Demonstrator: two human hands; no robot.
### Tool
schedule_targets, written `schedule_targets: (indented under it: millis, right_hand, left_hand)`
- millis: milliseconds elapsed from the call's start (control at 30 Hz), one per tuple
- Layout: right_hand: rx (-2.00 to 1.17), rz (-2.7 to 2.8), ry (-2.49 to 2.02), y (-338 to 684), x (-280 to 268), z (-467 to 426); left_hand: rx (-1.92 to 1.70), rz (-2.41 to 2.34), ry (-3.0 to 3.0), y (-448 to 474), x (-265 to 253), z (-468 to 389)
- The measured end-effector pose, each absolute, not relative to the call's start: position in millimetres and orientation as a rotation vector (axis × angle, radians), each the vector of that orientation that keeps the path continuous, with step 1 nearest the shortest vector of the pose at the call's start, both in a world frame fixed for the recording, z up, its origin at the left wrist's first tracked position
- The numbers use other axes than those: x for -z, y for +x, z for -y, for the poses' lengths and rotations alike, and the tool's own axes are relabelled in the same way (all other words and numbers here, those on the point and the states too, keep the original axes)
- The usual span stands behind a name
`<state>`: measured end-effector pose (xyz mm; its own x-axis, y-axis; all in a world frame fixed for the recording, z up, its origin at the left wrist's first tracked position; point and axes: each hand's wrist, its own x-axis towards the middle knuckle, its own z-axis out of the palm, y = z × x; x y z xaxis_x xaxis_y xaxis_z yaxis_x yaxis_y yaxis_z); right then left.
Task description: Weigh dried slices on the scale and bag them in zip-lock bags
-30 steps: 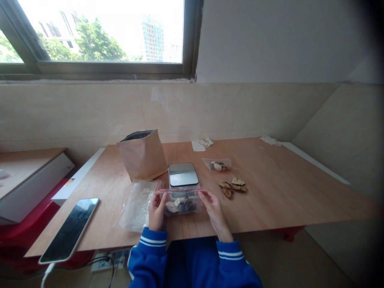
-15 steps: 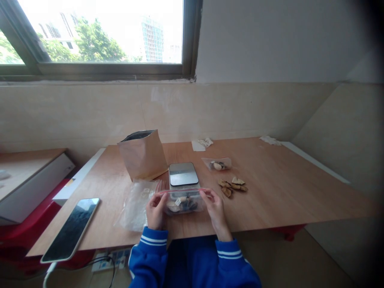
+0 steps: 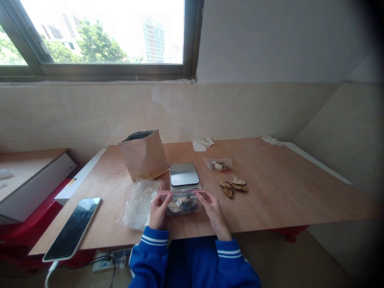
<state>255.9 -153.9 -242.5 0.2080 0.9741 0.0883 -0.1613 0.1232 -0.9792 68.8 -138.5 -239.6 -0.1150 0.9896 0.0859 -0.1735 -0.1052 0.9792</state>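
A clear zip bag (image 3: 185, 205) with a red seal strip lies at the table's front, holding pale and dark dried pieces and a small white packet. My left hand (image 3: 159, 208) pinches its top strip near the left end. My right hand (image 3: 211, 206) grips the same strip on the right, thumb and fingers closed on it. Just behind the bag sits a flat kitchen scale (image 3: 184, 174) with a shiny plate; its front is partly hidden by the bag. Beside my left hand are flat clear plastic bags (image 3: 139, 206).
An open brown paper pouch (image 3: 144, 157) stands behind the plastic bags. Right of the scale lie a small filled bag (image 3: 219, 164) and loose dried brown slices (image 3: 232, 187). A phone (image 3: 73, 230) with a cable is at the left edge. Crumpled paper (image 3: 205, 143) lies near the wall.
My right hand has slid a little left along the seal strip, and my left thumb has shifted slightly right. The bag stays in about the same place.
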Motion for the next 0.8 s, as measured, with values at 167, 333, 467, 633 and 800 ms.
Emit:
schedule_targets:
  millis: [167, 333, 467, 633, 800]
  right_hand:
    - [-1.053, 0.991, -1.107, 256, 241, 155]
    - [-0.937, 1.008, -1.167, 257, 245, 153]
    - [-0.891, 1.02, -1.193, 258, 247, 152]
    - [-0.982, 0.998, -1.135, 257, 246, 152]
    - [-1.146, 0.964, -0.995, 250, 247, 153]
  left_hand:
    - [-1.448, -1.086, 1.058, 68, 242, 138]
    - [-1.456, -1.108, 1.058, 68, 240, 141]
    - [-1.461, -1.123, 1.072, 67, 241, 142]
    - [-1.502, -1.099, 1.064, 67, 246, 140]
    - [-1.483, -1.022, 1.049, 66, 250, 140]
